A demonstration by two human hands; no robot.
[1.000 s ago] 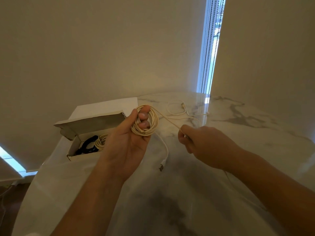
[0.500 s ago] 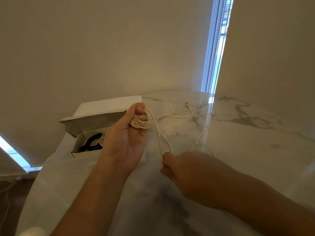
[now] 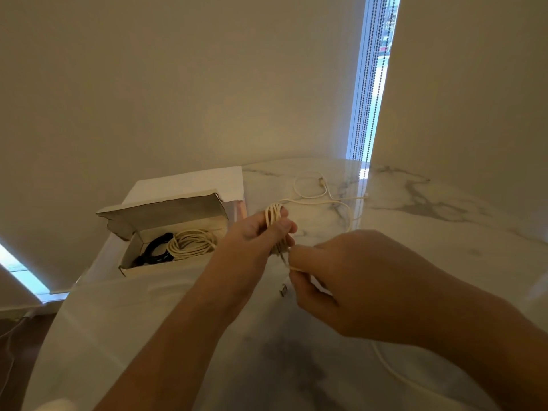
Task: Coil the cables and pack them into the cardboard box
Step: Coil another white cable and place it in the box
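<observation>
My left hand grips a partly wound coil of cream cable above the marble table. My right hand pinches the same cable's free strand just below the coil, fingers touching the left hand. A plug end dangles under the hands. The rest of the cable trails loose across the table toward the window. The open cardboard box stands to the left, holding a coiled cream cable and a coiled black cable.
The box's lid flap stands up behind it. The marble table runs to the walls; its left edge drops to the floor. Bead chains hang at a narrow window. Another cable strand lies under my right forearm.
My right hand has risen from lower on the table to meet the left hand at the coil, bringing the strand in. The left hand has turned, so the coil now shows edge-on.
</observation>
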